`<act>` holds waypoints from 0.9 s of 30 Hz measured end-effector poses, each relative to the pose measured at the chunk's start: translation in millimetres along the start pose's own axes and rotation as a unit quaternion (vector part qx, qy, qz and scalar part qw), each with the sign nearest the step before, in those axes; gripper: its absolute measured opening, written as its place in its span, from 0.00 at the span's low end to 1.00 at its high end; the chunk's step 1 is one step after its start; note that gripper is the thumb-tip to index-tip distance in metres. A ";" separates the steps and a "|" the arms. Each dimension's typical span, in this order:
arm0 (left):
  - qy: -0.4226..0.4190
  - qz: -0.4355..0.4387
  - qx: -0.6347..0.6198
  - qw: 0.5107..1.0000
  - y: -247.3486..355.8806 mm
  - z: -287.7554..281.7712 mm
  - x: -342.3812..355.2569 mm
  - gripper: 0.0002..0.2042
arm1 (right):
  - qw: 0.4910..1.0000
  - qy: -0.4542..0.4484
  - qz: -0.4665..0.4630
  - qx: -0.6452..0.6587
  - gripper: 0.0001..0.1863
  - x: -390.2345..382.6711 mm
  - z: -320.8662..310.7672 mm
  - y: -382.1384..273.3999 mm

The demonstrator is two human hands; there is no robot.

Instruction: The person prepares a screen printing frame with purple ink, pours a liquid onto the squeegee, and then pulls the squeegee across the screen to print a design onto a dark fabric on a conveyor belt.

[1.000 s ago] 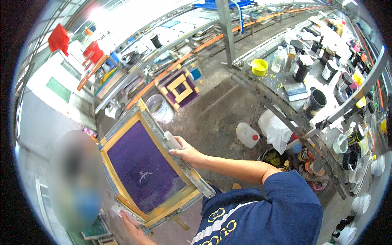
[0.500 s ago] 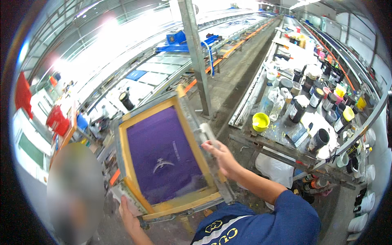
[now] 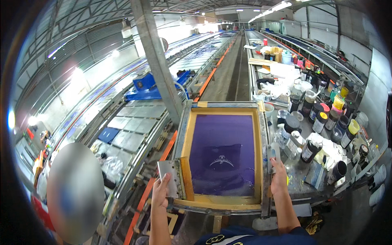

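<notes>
Held out in front of me is a screen printing frame with a metal outer border, a yellowish inner edge and purple mesh. A pale curved design shows low on the mesh, inside a darker patch. My left hand is closed on a metal plate with holes at the frame's left side, its thumb on top. On the opposite side my right hand grips a grey metal plate along the frame's edge. The fingers beneath both plates are partly hidden.
At the right a long table holds several ink jars, bottles and rags. A slanting metal post rises left of the frame. Long printing tables with an orange rail run along the left. A blurred shape stands at lower left.
My view has turned right and the frame has swung from tilted to nearly square in front of me, closer to the ink table. Both hands keep their grip on its sides.
</notes>
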State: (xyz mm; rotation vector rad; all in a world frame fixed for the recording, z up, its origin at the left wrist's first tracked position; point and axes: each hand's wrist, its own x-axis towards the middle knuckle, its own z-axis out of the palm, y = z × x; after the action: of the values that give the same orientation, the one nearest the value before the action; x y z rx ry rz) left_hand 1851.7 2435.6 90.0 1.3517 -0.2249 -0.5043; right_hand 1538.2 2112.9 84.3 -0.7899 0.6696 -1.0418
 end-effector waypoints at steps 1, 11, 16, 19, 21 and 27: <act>-0.015 -0.001 0.003 1.000 7.1 13.9 29.4 0.21 | 1.000 0.007 -0.007 0.014 0.14 20.1 7.5 3.6; -0.097 -0.082 -0.003 0.992 5.5 137.2 312.7 0.22 | 0.992 0.096 -0.068 -0.043 0.13 235.8 104.9 7.8; -0.148 -0.100 0.003 0.984 18.2 205.9 477.5 0.23 | 0.988 0.124 -0.090 -0.028 0.12 359.5 150.7 21.2; -0.181 -0.121 0.025 0.976 17.1 242.2 574.1 0.25 | 0.981 0.167 -0.095 0.001 0.11 410.5 166.5 38.7; -0.206 -0.123 0.018 0.971 17.9 274.9 633.9 0.26 | 0.980 0.170 -0.104 0.008 0.13 457.0 168.1 45.1; -0.284 -0.177 -0.023 0.942 24.8 384.8 781.4 0.28 | 0.972 0.208 -0.105 0.031 0.14 586.0 223.0 46.8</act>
State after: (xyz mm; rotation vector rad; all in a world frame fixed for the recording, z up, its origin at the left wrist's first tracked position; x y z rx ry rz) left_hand 2370.8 1735.7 94.7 1.1774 -0.4408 -1.1986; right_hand 1950.3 1638.4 104.1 -0.6007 0.9167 -1.4360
